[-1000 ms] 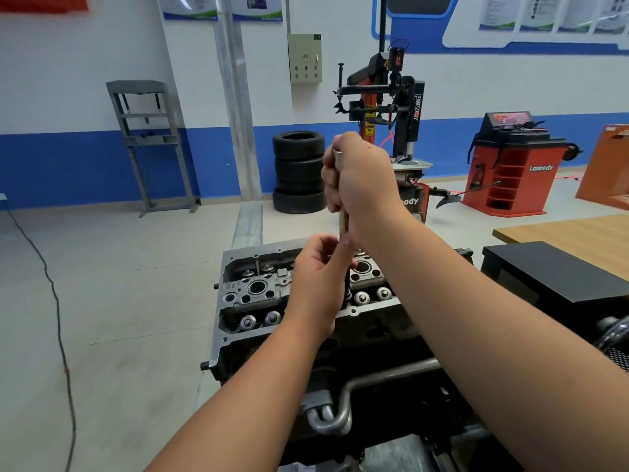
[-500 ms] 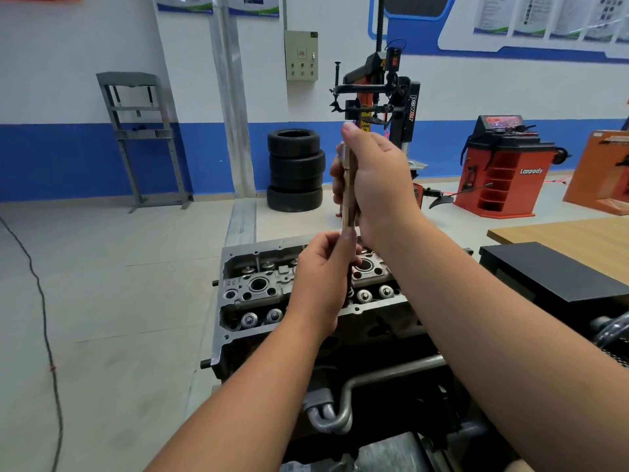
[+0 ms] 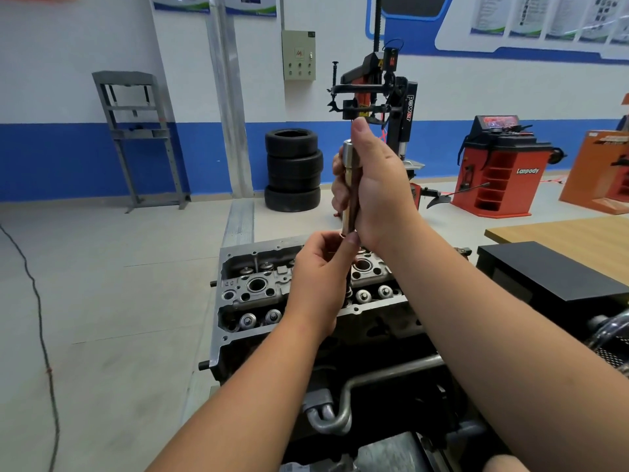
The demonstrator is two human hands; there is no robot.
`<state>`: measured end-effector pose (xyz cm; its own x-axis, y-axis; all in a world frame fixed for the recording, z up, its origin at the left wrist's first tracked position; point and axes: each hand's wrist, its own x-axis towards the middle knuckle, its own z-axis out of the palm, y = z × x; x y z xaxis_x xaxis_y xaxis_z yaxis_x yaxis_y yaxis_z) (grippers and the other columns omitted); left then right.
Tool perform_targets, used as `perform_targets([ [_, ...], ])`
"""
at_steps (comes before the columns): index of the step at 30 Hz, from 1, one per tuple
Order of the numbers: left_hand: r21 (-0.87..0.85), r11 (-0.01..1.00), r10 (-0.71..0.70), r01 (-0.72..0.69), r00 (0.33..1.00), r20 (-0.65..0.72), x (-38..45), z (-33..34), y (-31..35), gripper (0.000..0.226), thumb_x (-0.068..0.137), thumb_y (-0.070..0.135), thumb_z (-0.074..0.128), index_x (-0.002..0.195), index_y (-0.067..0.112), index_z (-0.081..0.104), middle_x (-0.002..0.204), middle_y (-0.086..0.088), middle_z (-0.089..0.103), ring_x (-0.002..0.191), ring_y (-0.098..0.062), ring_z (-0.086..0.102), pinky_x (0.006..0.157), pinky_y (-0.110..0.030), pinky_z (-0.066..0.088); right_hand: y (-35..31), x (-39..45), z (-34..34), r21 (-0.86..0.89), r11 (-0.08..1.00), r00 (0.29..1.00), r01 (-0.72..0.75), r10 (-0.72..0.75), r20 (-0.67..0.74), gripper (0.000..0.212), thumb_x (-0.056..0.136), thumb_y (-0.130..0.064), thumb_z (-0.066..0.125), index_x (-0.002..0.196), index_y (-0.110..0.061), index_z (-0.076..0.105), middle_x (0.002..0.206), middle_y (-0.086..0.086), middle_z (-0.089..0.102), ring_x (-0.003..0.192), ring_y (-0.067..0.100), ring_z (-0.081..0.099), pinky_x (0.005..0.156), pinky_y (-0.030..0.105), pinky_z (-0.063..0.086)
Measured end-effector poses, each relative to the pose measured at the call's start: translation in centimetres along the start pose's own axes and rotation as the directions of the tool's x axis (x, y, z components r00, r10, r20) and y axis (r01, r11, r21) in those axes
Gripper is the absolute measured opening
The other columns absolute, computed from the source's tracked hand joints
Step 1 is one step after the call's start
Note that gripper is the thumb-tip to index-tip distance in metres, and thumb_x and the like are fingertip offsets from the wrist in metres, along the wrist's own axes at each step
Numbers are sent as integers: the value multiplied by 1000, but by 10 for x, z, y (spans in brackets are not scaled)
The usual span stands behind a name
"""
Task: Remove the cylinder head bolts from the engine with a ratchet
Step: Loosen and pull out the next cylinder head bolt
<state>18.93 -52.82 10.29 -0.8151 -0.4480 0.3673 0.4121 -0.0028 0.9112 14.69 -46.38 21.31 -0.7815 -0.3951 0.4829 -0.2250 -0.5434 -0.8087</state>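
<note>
The grey cylinder head [image 3: 258, 287] sits on top of the dark engine block [image 3: 374, 335] in the middle of the view, valve springs and bolt holes exposed. Above it my right hand [image 3: 377, 185] grips a long head bolt [image 3: 349, 185] upright, silver head at the top, brownish shank below. My left hand [image 3: 320, 277] pinches the bolt's lower end just over the head. Both hands hide the bolt's tip and part of the head's right half. No ratchet is in view.
A black box [image 3: 544, 274] and a wooden table [image 3: 561, 236] stand at the right. A metal pipe [image 3: 374, 379] runs across the block's front. Farther back are stacked tyres [image 3: 292, 170], a tyre changer [image 3: 374, 93] and a red machine [image 3: 500, 165]. A cable [image 3: 37, 301] trails across the floor on the left.
My right hand has lifted the bolt higher above the cylinder head, and more of its shank shows. My left hand stays at the bolt's lower end.
</note>
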Motion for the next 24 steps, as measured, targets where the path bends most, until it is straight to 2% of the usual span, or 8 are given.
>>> perform_targets([
  [4, -78, 997, -4, 10, 998, 70, -3, -2, 3, 25, 92, 47, 56, 90, 34, 77, 87, 5, 70, 80, -8, 63, 77, -25, 48, 2, 0, 0, 31, 994, 992, -102, 100, 71, 63, 101, -63, 34, 65, -18, 59, 52, -3, 44, 40, 12, 30, 43, 23, 27],
  [6, -18, 999, -24, 26, 995, 94, -3, -2, 4, 27, 93, 48, 52, 85, 40, 77, 84, 8, 72, 76, -6, 63, 75, -29, 46, 3, 0, -2, 39, 993, 990, -107, 103, 94, 68, 94, -73, 32, 59, -21, 60, 48, -4, 39, 39, 12, 28, 42, 22, 27],
  [8, 33, 999, -44, 41, 995, 93, -3, -2, 4, 30, 92, 55, 51, 83, 41, 75, 80, 11, 71, 73, -4, 61, 72, -32, 45, 4, -1, -2, 36, 998, 994, -42, 39, 99, 61, 79, -79, 41, 69, -21, 56, 49, -4, 38, 39, 12, 26, 43, 21, 25],
  [10, 31, 999, -39, 36, 995, 95, -2, -1, 4, 31, 87, 63, 53, 84, 40, 75, 76, 12, 69, 70, -4, 59, 68, -30, 43, 6, -1, -3, 18, 999, 994, 45, -47, 97, 53, 71, -71, 51, 84, -20, 47, 53, -3, 40, 39, 11, 27, 42, 20, 25],
  [15, -7, 1000, -24, 24, 999, 37, 2, 0, 1, 19, 87, 51, 65, 84, 34, 73, 73, 13, 66, 70, -3, 60, 71, -24, 45, 9, 0, -3, -21, 996, 995, 90, -89, 39, 38, 102, -46, 47, 82, -14, 52, 65, 3, 53, 42, 15, 40, 41, 24, 33],
  [17, -19, 999, -26, 26, 1000, 9, 3, -1, 0, 27, 82, 55, 71, 88, 29, 68, 75, 12, 65, 70, -4, 57, 71, -26, 44, 8, 1, -3, -41, 997, 997, 59, -57, 43, 47, 104, -47, 42, 82, -10, 60, 63, 3, 54, 43, 16, 44, 42, 25, 36],
  [20, -51, 997, -56, 60, 995, 81, 2, -3, 1, 33, 79, 65, 61, 85, 34, 71, 83, 7, 67, 73, -7, 60, 74, -33, 44, 9, 3, -1, 5, 1000, 998, 4, -4, 66, 58, 105, -54, 33, 77, -12, 62, 53, -1, 47, 38, 12, 36, 41, 21, 29],
  [24, -8, 996, -82, 84, 988, 134, 1, -2, 3, 29, 92, 53, 53, 85, 36, 76, 86, 2, 71, 77, -11, 62, 75, -36, 42, 9, 3, -4, 26, 1000, 997, 6, -8, 71, 57, 99, -63, 29, 78, -16, 54, 49, -5, 35, 38, 11, 26, 43, 19, 22],
])
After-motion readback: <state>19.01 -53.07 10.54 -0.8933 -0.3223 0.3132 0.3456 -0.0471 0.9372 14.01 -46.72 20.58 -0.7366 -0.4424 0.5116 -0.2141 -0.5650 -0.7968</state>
